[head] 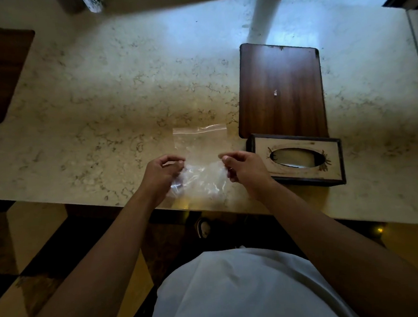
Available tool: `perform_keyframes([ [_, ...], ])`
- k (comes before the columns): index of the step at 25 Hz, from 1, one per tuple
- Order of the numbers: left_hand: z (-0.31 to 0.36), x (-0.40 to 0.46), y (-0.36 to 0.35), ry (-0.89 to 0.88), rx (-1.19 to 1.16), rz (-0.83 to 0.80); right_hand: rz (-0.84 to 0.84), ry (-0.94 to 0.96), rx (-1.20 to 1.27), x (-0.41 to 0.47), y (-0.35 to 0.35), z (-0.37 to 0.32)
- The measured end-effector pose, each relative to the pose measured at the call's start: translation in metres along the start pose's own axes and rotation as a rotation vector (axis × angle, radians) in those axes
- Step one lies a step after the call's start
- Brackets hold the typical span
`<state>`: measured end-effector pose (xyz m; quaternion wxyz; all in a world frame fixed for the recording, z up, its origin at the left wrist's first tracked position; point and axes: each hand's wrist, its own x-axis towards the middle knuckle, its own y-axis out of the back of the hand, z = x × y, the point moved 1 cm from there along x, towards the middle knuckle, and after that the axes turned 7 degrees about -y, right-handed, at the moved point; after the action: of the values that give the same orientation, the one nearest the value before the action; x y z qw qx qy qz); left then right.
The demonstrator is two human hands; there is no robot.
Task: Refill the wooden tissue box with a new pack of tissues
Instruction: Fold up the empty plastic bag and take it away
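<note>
Head view, counter: a pale marble countertop [99, 91] with grey veining, seen from above.
Left hand: the left hand [160, 173] pinches the left edge of a clear plastic bag [201, 154], thumb and fingers closed on the film.
Right hand: the right hand [244, 167] pinches the bag's right edge the same way, fingers closed on it.
Bag: transparent, with a zip-style strip along its far edge; it looks empty and lies partly on the counter near the front edge.
Tissue box: the wooden tissue box [299, 160] stands just right of the right hand, oval slot facing up, something pale visible inside.
Board: a dark wooden board [281, 89] lies just behind the box.
Writing: no brand or text can be read on any item.
</note>
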<state>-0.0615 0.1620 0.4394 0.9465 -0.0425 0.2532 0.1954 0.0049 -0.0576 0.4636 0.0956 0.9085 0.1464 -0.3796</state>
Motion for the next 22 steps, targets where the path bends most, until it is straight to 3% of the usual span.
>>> perform_keyframes([
  [4,0.012,-0.001,-0.005,-0.055,0.038,-0.118,0.058,0.102,-0.011,-0.012,0.014,-0.007],
  [8,0.02,0.002,-0.024,-0.041,-0.063,-0.231,0.085,0.02,0.194,-0.024,0.03,-0.005],
  [13,0.028,-0.001,-0.063,-0.09,-0.024,-0.335,0.16,0.031,0.289,-0.04,0.059,0.006],
  [22,0.044,-0.03,-0.17,-0.091,-0.092,-0.477,0.314,0.269,0.405,-0.075,0.162,0.041],
])
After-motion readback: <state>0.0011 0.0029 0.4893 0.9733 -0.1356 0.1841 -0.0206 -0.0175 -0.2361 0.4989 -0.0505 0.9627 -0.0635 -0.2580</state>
